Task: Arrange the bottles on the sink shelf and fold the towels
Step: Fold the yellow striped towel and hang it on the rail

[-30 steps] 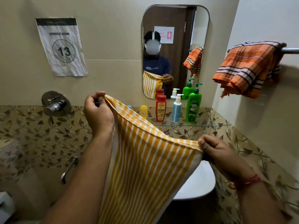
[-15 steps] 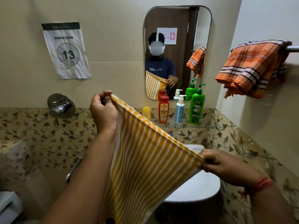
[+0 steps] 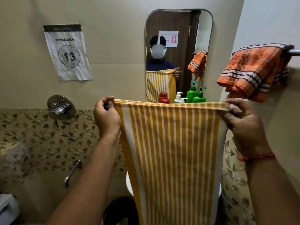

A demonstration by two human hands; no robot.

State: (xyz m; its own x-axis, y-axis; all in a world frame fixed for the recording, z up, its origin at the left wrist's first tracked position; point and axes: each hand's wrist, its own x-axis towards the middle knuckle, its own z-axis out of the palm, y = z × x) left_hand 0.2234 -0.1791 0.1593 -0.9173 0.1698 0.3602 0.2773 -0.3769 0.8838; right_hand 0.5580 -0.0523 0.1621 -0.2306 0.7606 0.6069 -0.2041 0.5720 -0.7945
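Now, wall: beige tiles above, a leaf-patterned band below, running behind everything.
Yellow towel: striped yellow and white, held up flat with its top edge level, hanging straight down the middle of the view; it hides the shelf, most of the basin and the lower parts of the bottles.
Mirror: on the wall above the yellow towel's top edge, reflecting the person, the yellow towel and a door with a sign.
Orange towel: checked, bunched over the rail on the right wall, just above the right hand and apart from it.
Paper: taped to the wall at left, reading WORKSTATION 13.
Basin: only a white sliver shows at the yellow towel's left edge.
Valve: chrome, on the wall left of the left hand, with a spout below it.
Green bottle: pump top shows above the yellow towel's edge, by the mirror.
White bottle: only its pump shows, left of the green bottle.
Red bottle: only its cap shows, left of the white bottle.
Left hand: thumb and fingers pinch the yellow towel's top left corner.
Right hand: fingers curled round the top right corner, gripping it.
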